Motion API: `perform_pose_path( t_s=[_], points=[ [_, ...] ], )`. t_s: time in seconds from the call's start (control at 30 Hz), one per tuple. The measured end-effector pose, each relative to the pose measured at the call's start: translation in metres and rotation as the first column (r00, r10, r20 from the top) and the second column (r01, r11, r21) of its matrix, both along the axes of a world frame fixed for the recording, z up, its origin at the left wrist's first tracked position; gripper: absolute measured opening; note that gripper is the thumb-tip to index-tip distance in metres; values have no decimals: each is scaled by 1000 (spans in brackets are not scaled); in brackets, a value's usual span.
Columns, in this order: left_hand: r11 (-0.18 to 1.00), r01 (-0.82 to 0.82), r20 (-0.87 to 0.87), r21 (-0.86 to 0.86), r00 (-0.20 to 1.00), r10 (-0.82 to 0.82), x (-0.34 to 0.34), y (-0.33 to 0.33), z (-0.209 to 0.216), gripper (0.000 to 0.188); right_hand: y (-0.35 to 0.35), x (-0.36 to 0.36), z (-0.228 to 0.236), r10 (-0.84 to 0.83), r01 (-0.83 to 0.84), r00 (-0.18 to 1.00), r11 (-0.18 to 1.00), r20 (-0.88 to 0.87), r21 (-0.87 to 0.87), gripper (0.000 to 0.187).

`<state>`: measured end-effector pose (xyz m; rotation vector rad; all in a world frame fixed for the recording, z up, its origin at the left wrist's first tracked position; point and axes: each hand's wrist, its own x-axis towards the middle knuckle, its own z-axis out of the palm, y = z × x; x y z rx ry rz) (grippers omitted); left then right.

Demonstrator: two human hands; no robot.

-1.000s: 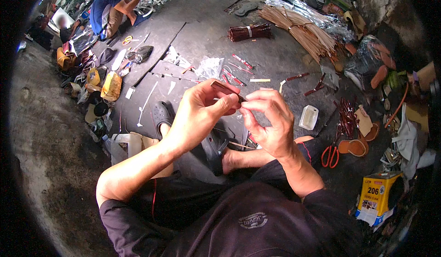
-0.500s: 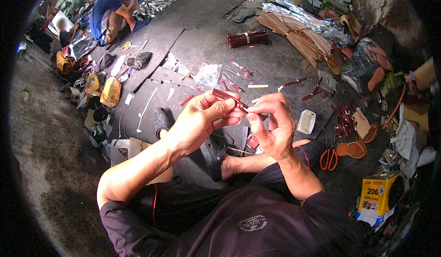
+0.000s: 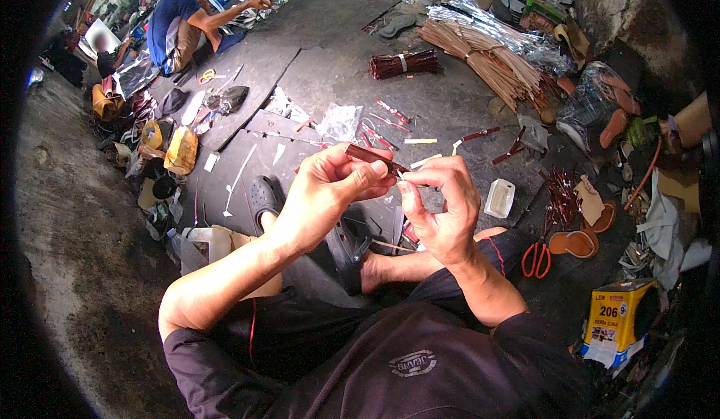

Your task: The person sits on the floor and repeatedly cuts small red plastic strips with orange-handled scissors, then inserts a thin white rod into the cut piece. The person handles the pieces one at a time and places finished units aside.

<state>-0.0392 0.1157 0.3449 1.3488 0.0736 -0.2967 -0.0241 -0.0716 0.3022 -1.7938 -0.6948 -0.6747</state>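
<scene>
Above my crossed legs, my left hand is closed around a glossy dark red strap, thumb pressed on top. The strap's upper end sticks out past the fingers. Close beside it, my right hand pinches a small pale strip at the strap's lower end. Its thumb and forefinger hide part of that strip. On the floor beyond my hands lie more dark red straps, a clear plastic bag and a short cream strip.
A white tray, red-handled scissors and a tan sandal sole lie to the right, near a yellow tin. Farther off are a tied dark red bundle and tan strips. A person squats at far left.
Both hands stay almost in place; the strap has turned slightly and the right fingertips have shifted at its end. The squatting person has stretched an arm out to the right.
</scene>
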Motion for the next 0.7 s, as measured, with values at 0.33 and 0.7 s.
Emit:
perform_pose_path(
  t_s=[0.33,0.7],
  points=[
    [1000,-2,-20,-27,1000,1,1,-1,0,26,0,2,-3,27,-26,999,999,-35,45,17],
    [986,54,51,160,997,-62,5,-1,3,19,-7,1,9,60,-75,991,989,-118,-128,28]
  ],
)
